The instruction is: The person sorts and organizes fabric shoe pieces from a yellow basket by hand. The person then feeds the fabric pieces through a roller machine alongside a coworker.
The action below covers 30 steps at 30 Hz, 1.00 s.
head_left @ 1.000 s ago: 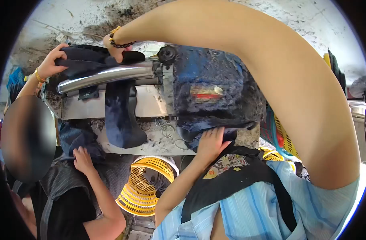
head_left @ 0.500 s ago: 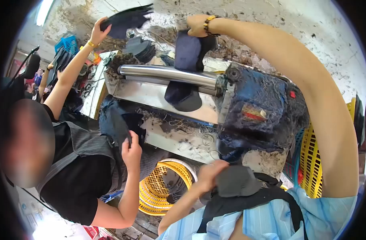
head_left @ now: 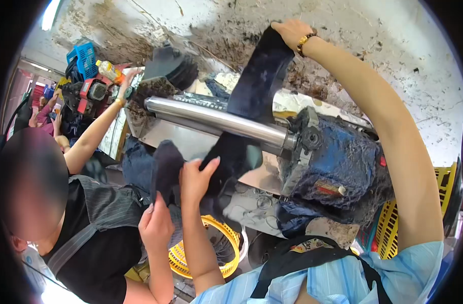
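My right hand is closed on the upper end of a dark sock-shaped fabric piece, near the wall. The fabric runs down behind a shiny metal roller, and dark fabric shows again below it with a lighter grey patch. My left hand is beneath the roller, its thumb and fingers closed around the edge of the dark fabric there; the exact grip is partly hidden. A co-worker's hand just left of mine holds another dark fabric piece.
A lint-covered blue motor housing adjoins the roller's right end. Stacked dark pieces lie behind its left end. Below stands a yellow basket; another yellow basket is at right. The co-worker's other arm reaches across the left.
My left hand has moved up and left from near my chest to the fabric below the roller. My right hand has shifted right, and the fabric stretches longer above the roller.
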Each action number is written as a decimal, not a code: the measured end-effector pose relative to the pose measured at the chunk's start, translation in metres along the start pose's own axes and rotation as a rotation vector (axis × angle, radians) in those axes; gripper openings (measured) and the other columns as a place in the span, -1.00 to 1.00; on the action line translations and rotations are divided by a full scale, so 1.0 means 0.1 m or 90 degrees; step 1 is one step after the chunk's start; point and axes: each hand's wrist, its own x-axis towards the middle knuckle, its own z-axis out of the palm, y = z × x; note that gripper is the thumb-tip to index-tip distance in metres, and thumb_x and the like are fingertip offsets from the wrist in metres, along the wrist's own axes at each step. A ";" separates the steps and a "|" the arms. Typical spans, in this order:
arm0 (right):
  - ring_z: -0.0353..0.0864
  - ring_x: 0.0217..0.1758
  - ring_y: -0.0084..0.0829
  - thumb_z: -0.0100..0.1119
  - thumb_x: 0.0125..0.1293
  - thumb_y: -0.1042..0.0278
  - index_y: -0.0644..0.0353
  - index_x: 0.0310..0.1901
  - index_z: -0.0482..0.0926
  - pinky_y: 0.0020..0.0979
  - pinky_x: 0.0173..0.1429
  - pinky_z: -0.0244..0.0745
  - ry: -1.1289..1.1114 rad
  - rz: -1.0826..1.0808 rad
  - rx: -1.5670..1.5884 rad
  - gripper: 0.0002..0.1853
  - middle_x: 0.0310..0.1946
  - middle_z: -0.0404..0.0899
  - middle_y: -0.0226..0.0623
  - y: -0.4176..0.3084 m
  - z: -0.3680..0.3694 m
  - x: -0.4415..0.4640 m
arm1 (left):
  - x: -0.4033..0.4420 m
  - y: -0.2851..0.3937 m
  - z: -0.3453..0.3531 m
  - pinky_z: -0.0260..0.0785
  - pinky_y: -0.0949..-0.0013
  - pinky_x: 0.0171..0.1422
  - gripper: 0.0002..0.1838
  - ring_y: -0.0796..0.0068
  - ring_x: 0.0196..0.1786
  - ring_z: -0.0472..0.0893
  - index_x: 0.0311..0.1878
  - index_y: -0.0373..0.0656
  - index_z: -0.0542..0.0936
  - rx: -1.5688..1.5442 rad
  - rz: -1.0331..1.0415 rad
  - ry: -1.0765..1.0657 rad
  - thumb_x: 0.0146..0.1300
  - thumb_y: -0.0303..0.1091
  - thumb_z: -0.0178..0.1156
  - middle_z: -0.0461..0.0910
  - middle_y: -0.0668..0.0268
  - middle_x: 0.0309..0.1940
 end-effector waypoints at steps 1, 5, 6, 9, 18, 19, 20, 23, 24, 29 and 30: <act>0.58 -0.19 -0.01 -0.06 0.11 0.52 0.13 -0.21 0.47 -0.10 -0.14 0.49 0.029 0.038 -0.033 -0.80 -0.18 0.54 -0.02 -0.05 0.09 -0.01 | 0.06 -0.01 0.03 0.23 0.12 -0.41 -0.42 -0.16 -0.48 0.41 -0.55 -0.40 0.43 0.026 0.016 0.014 0.03 0.07 0.27 0.39 -0.16 -0.60; 0.54 -0.03 -0.04 -0.06 0.14 0.26 0.22 -0.26 0.62 -0.07 -0.03 0.48 -0.129 -0.053 0.097 -0.70 0.06 0.40 0.04 -0.69 0.43 -0.23 | -0.11 0.00 0.28 0.37 0.17 -0.15 -0.68 0.05 -0.32 0.55 -0.23 -0.27 0.52 -0.051 0.152 0.256 0.07 -0.25 0.32 0.57 0.04 -0.38; 0.43 0.12 -0.04 -0.11 0.21 0.06 0.26 -0.09 0.59 -0.04 0.14 0.36 -0.293 -0.140 -0.011 -0.54 0.17 0.30 0.01 -0.98 0.29 -0.41 | -0.24 0.01 0.33 0.36 0.17 -0.15 -0.72 0.07 -0.30 0.55 -0.22 -0.27 0.51 0.046 0.245 0.391 0.07 -0.32 0.31 0.56 0.06 -0.38; 0.37 0.14 -0.03 -0.14 0.21 -0.07 0.30 -0.01 0.52 -0.06 0.19 0.25 -0.486 -0.160 0.161 -0.43 0.17 0.24 -0.02 -1.35 0.44 -0.52 | -0.88 -0.20 0.82 0.36 0.22 -0.21 -0.80 0.22 -0.26 0.55 -0.28 -0.20 0.53 -0.023 0.496 0.242 0.01 -0.44 0.31 0.54 0.20 -0.36; 0.56 -0.20 -0.10 0.16 -0.05 0.20 0.35 -0.33 0.57 -0.17 -0.16 0.43 -0.333 -0.120 0.128 -0.65 -0.28 0.51 -0.04 -1.48 -0.62 -0.82 | -1.90 0.52 2.43 0.32 0.19 0.02 -0.59 0.18 -0.04 0.41 -0.11 -0.14 0.47 0.004 0.742 -0.070 -0.04 -0.19 0.26 0.44 0.17 -0.15; 0.58 -0.24 -0.11 0.19 -0.08 0.23 0.35 -0.36 0.57 -0.18 -0.20 0.45 -0.315 -0.114 0.117 -0.68 -0.33 0.55 -0.04 -1.50 -0.75 -0.86 | -1.91 0.50 2.46 0.31 0.17 0.01 -0.64 0.19 -0.06 0.41 -0.16 -0.14 0.48 0.021 0.711 -0.084 -0.02 -0.21 0.23 0.45 0.18 -0.20; 0.60 -0.28 -0.12 0.22 -0.11 0.26 0.36 -0.40 0.58 -0.19 -0.24 0.48 -0.296 -0.110 0.099 -0.70 -0.38 0.58 -0.04 -1.48 -0.84 -0.87 | -1.89 0.44 2.48 0.28 0.13 0.05 -0.75 0.20 -0.07 0.41 -0.26 -0.14 0.49 0.031 0.769 -0.152 -0.02 -0.26 0.14 0.47 0.19 -0.24; 0.64 -0.23 -0.14 0.13 -0.14 0.39 0.34 -0.38 0.60 -0.17 -0.25 0.53 -0.160 -0.153 0.010 -0.75 -0.37 0.62 -0.05 -1.39 -0.81 -0.65 | -1.93 0.46 1.98 0.24 0.11 0.21 -0.82 0.21 0.06 0.40 -0.36 -0.15 0.50 -0.112 0.909 -0.147 -0.07 -0.34 0.08 0.49 0.26 -0.15; 0.63 -0.20 -0.13 0.12 -0.13 0.39 0.35 -0.37 0.60 -0.16 -0.23 0.53 -0.133 -0.132 -0.104 -0.74 -0.34 0.62 -0.03 -1.29 -0.54 -0.42 | -1.93 0.36 1.84 0.28 0.12 0.21 -0.80 0.20 0.07 0.42 -0.32 -0.16 0.51 -0.154 0.900 -0.119 -0.11 -0.41 0.10 0.50 0.26 -0.17; 0.60 -0.17 -0.03 0.06 0.01 0.40 0.34 -0.35 0.59 -0.18 -0.13 0.52 -0.053 -0.091 0.010 -0.78 -0.30 0.61 0.01 -0.91 -0.81 -0.39 | -1.49 -0.05 0.46 0.36 0.32 -0.39 -0.77 0.29 -0.50 0.55 -0.26 -0.24 0.59 -0.171 0.564 0.036 -0.08 -0.52 0.25 0.56 0.22 -0.54; 0.60 -0.17 -0.03 0.06 0.01 0.40 0.34 -0.35 0.59 -0.18 -0.13 0.52 -0.046 -0.095 0.013 -0.78 -0.30 0.61 0.01 -0.86 -0.81 -0.34 | -1.42 -0.12 0.22 0.32 0.44 -0.39 -0.89 0.52 -0.52 0.49 -0.36 -0.27 0.59 -0.240 0.248 -0.062 0.06 -0.46 0.27 0.56 0.26 -0.53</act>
